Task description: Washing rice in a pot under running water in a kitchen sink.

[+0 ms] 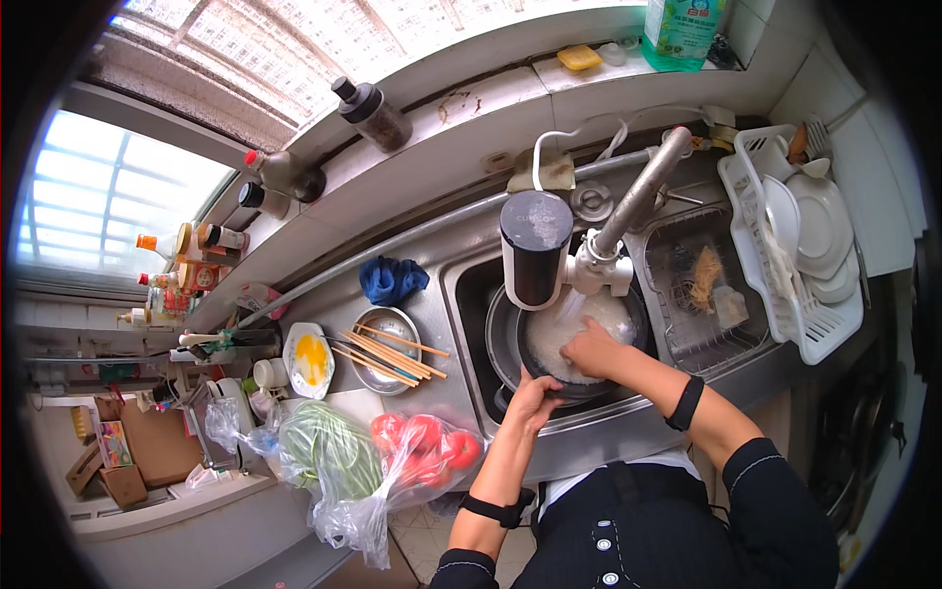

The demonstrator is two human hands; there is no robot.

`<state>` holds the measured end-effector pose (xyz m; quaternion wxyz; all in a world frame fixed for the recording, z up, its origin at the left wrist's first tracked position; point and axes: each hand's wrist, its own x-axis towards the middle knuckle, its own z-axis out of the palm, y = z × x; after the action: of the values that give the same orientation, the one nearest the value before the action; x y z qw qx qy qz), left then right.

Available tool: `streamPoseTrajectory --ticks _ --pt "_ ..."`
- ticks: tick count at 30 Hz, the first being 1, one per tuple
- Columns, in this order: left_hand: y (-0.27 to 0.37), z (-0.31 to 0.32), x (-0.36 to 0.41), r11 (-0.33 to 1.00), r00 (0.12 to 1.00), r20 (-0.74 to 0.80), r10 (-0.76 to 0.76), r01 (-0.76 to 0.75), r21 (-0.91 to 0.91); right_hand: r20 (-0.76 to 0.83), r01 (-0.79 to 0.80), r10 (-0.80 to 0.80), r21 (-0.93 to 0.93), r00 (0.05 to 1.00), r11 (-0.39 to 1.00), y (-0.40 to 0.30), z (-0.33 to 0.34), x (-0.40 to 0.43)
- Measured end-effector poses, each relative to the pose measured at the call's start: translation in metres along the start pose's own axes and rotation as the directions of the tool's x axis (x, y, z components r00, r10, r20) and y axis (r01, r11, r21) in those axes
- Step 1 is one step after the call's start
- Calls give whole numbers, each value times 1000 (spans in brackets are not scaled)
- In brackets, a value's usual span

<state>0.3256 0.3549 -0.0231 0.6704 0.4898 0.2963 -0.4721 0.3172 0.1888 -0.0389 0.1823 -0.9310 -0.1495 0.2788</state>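
Observation:
In the left sink basin, a dark round pot (524, 340) holds white rice (548, 335) in cloudy water. My left hand (536, 397) grips the pot's near rim, thumb on the edge. My right hand (591, 352) reaches into the rice with bent fingers; the fingertips are partly hidden. Water runs into the pot from a tap (640, 195) fitted with a black-and-white water filter or heater unit (537, 247). Behind and to the left of the pot, a larger metal pot (498, 335) shows in the basin.
Left of the basin, wooden chopsticks (383, 353) lie across a metal bowl (372, 379), near a blue cloth (392, 280) and an egg-smeared plate (296, 368). Bagged tomatoes (423, 438) and green beans (331, 445) overhang the front edge. A white dish rack (809, 350) stands right.

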Motion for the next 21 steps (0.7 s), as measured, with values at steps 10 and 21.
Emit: streamPoseTrajectory --ticks 10,21 --pt "-2 0 6 993 999 48 -11 16 -116 -260 -287 329 188 908 939 16 -13 -15" --pt "-11 -8 12 984 999 7 -46 47 -173 159 -248 200 770 967 588 9 4 7"
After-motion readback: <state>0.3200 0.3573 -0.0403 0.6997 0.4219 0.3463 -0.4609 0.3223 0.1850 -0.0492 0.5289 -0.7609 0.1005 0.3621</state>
